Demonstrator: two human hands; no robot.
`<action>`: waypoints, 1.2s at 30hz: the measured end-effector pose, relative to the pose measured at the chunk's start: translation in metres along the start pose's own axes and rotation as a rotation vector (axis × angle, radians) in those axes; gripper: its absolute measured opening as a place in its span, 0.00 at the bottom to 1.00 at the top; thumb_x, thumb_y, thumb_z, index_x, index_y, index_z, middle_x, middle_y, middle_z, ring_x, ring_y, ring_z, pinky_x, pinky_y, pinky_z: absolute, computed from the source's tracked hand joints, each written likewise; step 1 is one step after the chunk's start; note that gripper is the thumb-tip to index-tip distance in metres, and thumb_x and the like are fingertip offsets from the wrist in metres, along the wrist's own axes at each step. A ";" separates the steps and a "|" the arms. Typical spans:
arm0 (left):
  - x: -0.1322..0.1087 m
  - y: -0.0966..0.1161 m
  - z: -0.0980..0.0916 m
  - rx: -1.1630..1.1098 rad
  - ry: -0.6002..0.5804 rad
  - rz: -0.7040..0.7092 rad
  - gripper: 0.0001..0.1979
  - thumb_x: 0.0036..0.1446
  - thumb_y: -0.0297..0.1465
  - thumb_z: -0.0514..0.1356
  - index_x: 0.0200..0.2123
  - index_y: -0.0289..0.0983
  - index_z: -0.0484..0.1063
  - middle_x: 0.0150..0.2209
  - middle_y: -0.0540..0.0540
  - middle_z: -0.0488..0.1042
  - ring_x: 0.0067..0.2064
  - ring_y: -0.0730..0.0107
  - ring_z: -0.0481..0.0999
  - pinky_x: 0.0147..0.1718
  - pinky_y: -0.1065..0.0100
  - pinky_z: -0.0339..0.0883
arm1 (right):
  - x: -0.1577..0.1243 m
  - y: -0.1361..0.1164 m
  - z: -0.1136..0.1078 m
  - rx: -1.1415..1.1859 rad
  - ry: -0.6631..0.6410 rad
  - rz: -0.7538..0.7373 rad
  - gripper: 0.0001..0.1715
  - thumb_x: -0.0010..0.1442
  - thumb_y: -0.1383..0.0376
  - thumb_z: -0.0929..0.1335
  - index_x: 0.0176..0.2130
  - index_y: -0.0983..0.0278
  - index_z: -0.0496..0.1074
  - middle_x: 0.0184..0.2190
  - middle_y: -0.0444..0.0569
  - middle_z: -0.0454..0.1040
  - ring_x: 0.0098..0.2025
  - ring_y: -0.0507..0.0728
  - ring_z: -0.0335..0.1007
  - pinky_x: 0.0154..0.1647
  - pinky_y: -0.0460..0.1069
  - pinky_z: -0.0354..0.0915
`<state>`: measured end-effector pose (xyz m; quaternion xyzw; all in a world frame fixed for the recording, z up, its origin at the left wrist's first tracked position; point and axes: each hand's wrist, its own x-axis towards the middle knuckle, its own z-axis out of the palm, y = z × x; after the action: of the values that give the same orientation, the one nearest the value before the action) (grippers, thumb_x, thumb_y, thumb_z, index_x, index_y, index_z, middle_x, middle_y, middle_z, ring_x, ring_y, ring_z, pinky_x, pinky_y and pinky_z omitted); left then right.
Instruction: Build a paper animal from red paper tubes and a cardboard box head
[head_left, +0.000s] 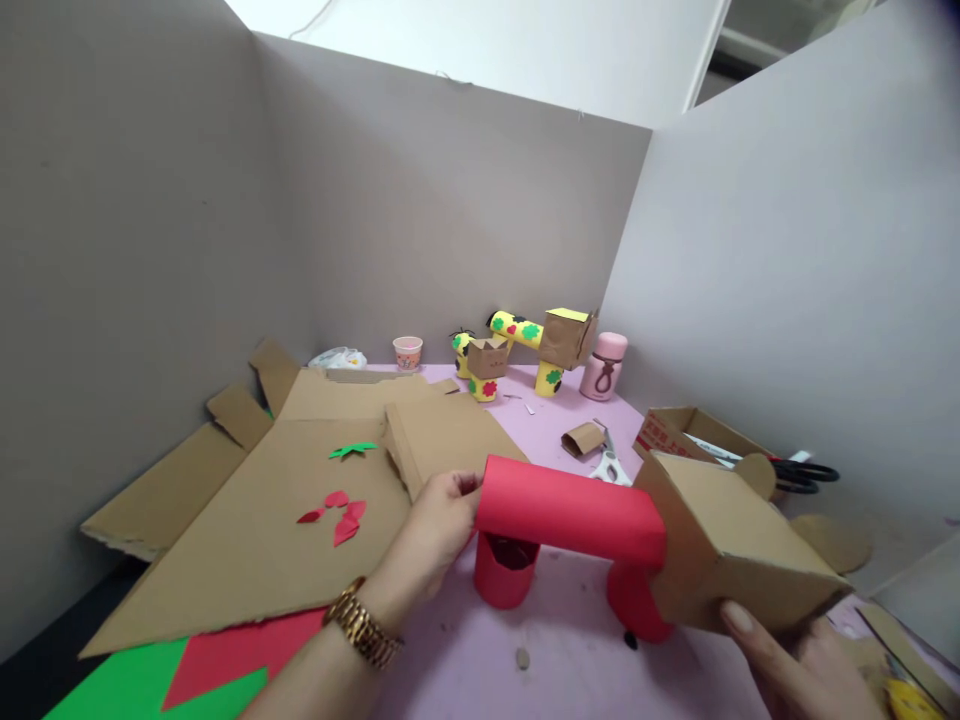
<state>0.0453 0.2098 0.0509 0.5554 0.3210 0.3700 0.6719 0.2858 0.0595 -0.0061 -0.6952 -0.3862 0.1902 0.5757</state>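
A long red paper tube (570,508) lies level across two short upright red tubes, one of them an open-topped red cylinder (504,580) under its left part. My left hand (448,515) pinches the long tube's left end, its fingertips partly hidden behind the rim. At the tube's right end a brown cardboard box (739,540) touches it. My right hand (795,655) grips this box from below, thumb on its near face and the other fingers mostly hidden. The second short red tube (634,600) stands beneath the long tube's right part, next to the box.
Flat cardboard sheets (247,530) with red and green paper cutouts cover the left side. Yellow tube animals (525,332) and a pink bottle (604,368) stand at the back. White-handled scissors (611,468) and an open carton (667,428) with black-handled scissors (802,475) lie to the right.
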 end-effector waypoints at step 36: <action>-0.001 -0.002 -0.001 0.031 0.047 -0.007 0.12 0.43 0.27 0.62 0.35 0.34 0.80 0.28 0.43 0.82 0.35 0.57 0.79 0.32 0.68 0.68 | -0.005 -0.012 0.008 0.216 0.072 0.050 0.55 0.37 0.49 0.75 0.58 0.62 0.56 0.54 0.60 0.68 0.58 0.74 0.57 0.59 0.64 0.52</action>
<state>0.0445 0.2091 0.0486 0.5560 0.3444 0.3756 0.6567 0.2726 0.0613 0.0023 -0.6450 -0.3251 0.2198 0.6557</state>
